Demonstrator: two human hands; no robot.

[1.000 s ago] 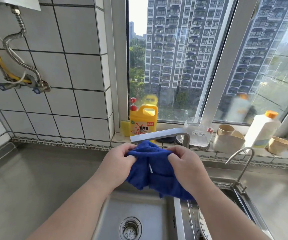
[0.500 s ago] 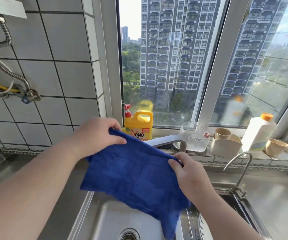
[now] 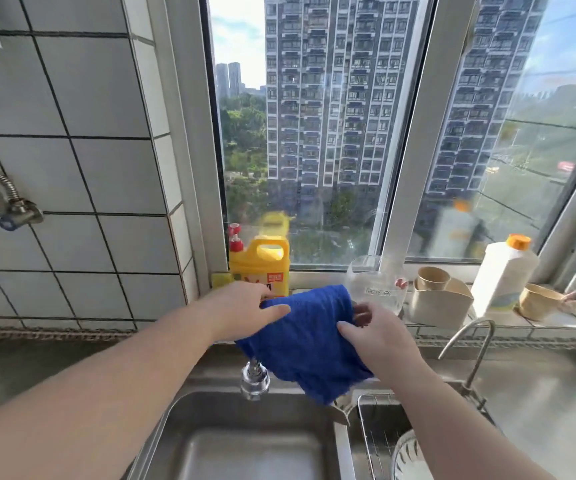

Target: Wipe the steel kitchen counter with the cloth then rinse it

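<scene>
The blue cloth [image 3: 309, 341] hangs draped over the arm of the steel tap, above the sink basin [image 3: 245, 448]. Only the tap's nozzle [image 3: 254, 375] shows, below the cloth's left edge. My left hand [image 3: 241, 310] pinches the cloth's upper left edge between thumb and fingers. My right hand [image 3: 378, 341] holds the cloth's right side, with the fingers curled into the fabric near its top corner. The steel counter [image 3: 543, 396] runs to the right and left of the sink.
On the window sill stand a yellow detergent jug [image 3: 260, 268], a clear glass jar [image 3: 376, 285], a beige holder with cups [image 3: 439, 303] and a white bottle [image 3: 503, 278]. A thin second tap [image 3: 470, 344] rises at the right. A wire rack with a dish [image 3: 394, 441] fills the right basin.
The cloth went from bunched to spread out in the air, and now lies folded over the tap arm. Both hands moved forward and closer together. The view tilted upward.
</scene>
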